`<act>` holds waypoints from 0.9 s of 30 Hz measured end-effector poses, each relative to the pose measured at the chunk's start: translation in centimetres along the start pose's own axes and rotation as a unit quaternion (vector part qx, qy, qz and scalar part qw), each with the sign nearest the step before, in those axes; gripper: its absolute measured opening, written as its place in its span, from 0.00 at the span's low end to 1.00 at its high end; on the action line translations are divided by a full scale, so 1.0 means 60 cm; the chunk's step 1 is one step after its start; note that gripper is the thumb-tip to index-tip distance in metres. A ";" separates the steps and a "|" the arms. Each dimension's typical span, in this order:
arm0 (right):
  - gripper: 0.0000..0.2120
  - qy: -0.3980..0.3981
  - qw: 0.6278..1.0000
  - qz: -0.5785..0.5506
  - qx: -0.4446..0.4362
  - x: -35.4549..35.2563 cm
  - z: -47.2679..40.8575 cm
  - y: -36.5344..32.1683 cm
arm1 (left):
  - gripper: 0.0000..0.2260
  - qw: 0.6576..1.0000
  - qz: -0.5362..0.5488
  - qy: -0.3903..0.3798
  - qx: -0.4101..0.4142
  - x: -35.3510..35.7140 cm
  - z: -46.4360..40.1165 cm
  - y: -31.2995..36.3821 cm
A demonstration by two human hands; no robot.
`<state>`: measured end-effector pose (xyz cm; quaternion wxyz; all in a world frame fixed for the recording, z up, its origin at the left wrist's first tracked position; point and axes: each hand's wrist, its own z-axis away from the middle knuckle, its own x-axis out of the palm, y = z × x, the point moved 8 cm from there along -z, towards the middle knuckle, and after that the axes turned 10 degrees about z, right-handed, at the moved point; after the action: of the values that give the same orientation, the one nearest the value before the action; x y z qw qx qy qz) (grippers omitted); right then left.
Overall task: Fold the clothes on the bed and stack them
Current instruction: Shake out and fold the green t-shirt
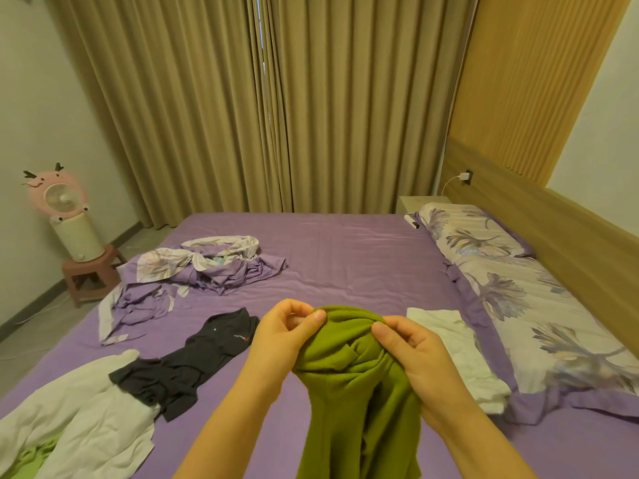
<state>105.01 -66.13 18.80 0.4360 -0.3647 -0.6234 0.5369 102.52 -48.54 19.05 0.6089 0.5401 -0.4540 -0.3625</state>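
I hold an olive-green garment (356, 392) up over the purple bed (345, 264); it hangs bunched down toward the bottom edge. My left hand (283, 337) pinches its top edge on the left, and my right hand (411, 354) pinches it on the right. A dark grey shirt (193, 361) lies crumpled left of my hands. A white garment (83, 420) lies at the near left, with a light green piece (24, 461) under it. A folded white garment (460, 354) rests to the right, beside the pillows.
A crumpled purple floral sheet (193, 271) lies at the far left of the bed. Floral pillows (511, 281) line the wooden headboard (553, 216) on the right. A pink fan (65, 209) stands on a small stool (90, 274) on the floor. Curtains close the far wall.
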 end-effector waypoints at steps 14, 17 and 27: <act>0.15 0.034 0.999 0.004 0.020 0.008 -0.020 0.011 | 0.10 0.889 -0.307 -0.049 0.337 0.013 0.079 0.064; 0.15 0.057 0.997 0.036 0.035 -0.014 -0.020 0.020 | 0.13 0.967 -0.130 -0.025 0.218 -0.006 0.063 0.082; 0.15 -0.004 0.977 0.205 -0.064 0.017 0.010 -0.015 | 0.20 0.965 0.205 -0.034 -0.162 0.042 0.045 -0.014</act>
<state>104.10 -65.55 19.81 0.2895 -0.5098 -0.5703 0.5754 100.81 -51.91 18.62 0.7335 0.3169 -0.5106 -0.3175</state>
